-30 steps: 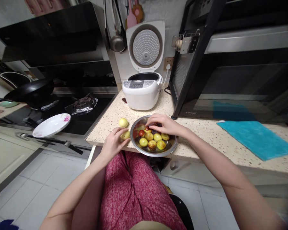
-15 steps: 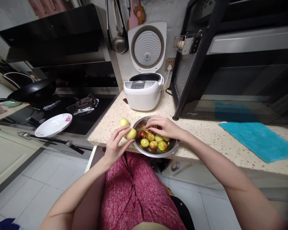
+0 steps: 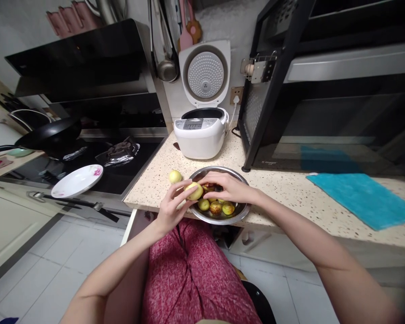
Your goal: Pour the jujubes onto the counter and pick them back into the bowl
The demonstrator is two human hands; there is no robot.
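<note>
A pale yellow-green jujube [image 3: 194, 191] is between the fingers of my left hand [image 3: 172, 209], held over the left rim of a steel bowl [image 3: 227, 221]. From the other side my right hand [image 3: 227, 186] reaches across the bowl, its thumb and fingertips curled at the right side of the same jujube. Inside the bowl lie several jujubes, green with red-brown patches, such as a mottled jujube [image 3: 215, 207]. My right hand hides some of them. One more pale jujube [image 3: 175, 176] rests on the counter, left of the bowl.
Behind the bowl stands a white rice cooker [image 3: 200, 139] with its lid up. A black oven [image 3: 324, 121] and a teal cloth [image 3: 361, 198] are to the right. On the left are a white plate [image 3: 77, 181], a gas stove [image 3: 118, 153] and a wok [image 3: 50, 135].
My left hand has moved right with the jujube, to the bowl's rim. My right hand's fingertips have come to that jujube. The camera view has shifted slightly upward.
</note>
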